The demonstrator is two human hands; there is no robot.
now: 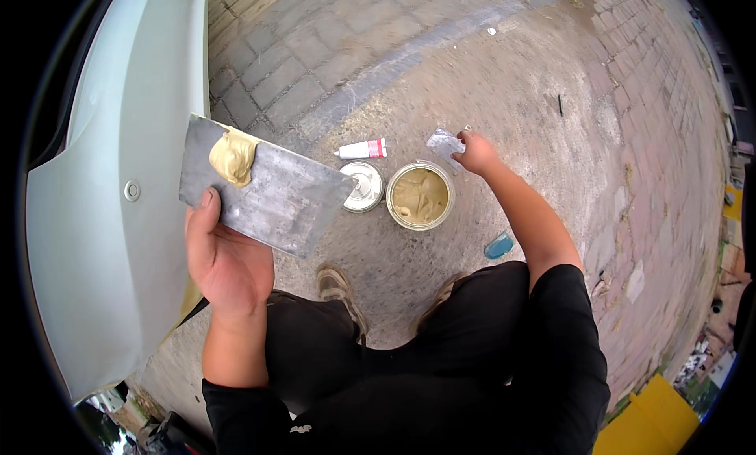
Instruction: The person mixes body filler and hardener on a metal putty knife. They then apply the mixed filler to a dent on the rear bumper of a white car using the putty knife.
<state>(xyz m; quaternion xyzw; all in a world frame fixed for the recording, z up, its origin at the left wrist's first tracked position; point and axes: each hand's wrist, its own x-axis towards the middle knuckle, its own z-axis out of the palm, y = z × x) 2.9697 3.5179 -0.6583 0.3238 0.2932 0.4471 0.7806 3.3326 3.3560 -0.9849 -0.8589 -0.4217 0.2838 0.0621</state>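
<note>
A grey metal mixing plate (pixel 283 195) lies tilted across my left hand (pixel 235 268), with the thumb pressed on its near edge. On its upper left part sits a lump of yellowish-beige putty (pixel 233 157). My right hand (pixel 479 153), arm stretched forward, is closed on a small pale flat piece (pixel 444 145) just above the ground; its exact kind I cannot tell. Between the hands stands an open round tin (pixel 420 227) with beige putty (pixel 417 195) inside. Beside the tin is its round metal lid (pixel 364 197). A white tube with a red-pink end (pixel 362 149) lies beyond the lid.
A pale car body panel (pixel 102 234) with a small round fitting rises close on my left. A blue flat piece (pixel 498 245) lies under my right forearm. Paving bricks (pixel 291 85) surround the concrete strip. My shoes (pixel 337 286) stand just behind the tin.
</note>
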